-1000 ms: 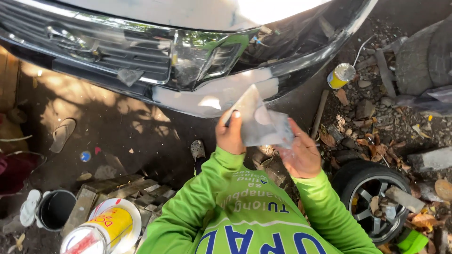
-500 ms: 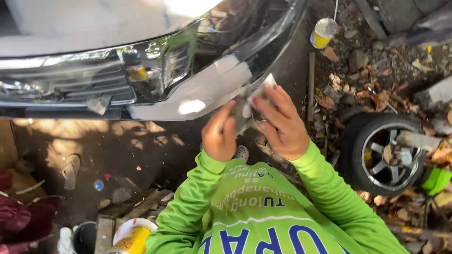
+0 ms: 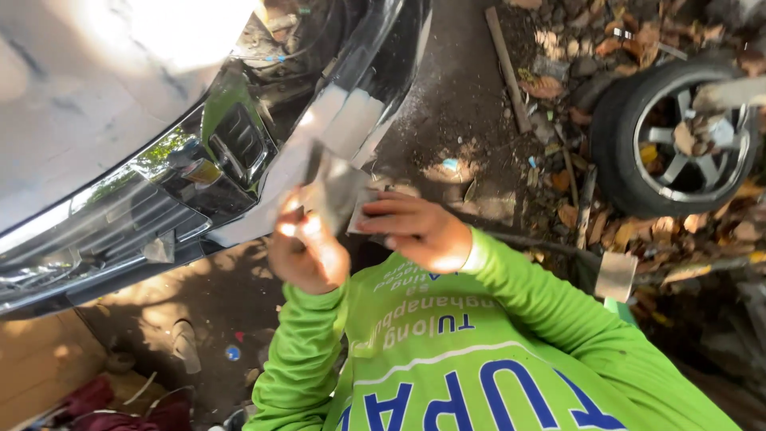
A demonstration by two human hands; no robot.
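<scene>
My left hand [image 3: 307, 249] and my right hand [image 3: 416, 231] both grip a grey sheet of sandpaper [image 3: 337, 190], held bent between them just above my chest. Both arms wear bright green long sleeves. The sheet is blurred, so its exact fold is unclear. Right behind it is the front corner of a car, with a dull pale patch on the bumper [image 3: 345, 121] and the headlight [image 3: 231, 137] to its left. Neither hand touches the car.
A loose wheel with a tyre [image 3: 677, 136] lies on the dirt among dry leaves at the upper right. A wooden stick [image 3: 507, 70] lies beside it and a small pale block [image 3: 616, 275] sits near my right elbow. A slipper [image 3: 185, 345] and red cloth [image 3: 89, 399] lie lower left.
The view has swung and tilted, so the car now fills the upper left. My hands have drawn the sheet back from the bumper's pale patch toward my chest.
</scene>
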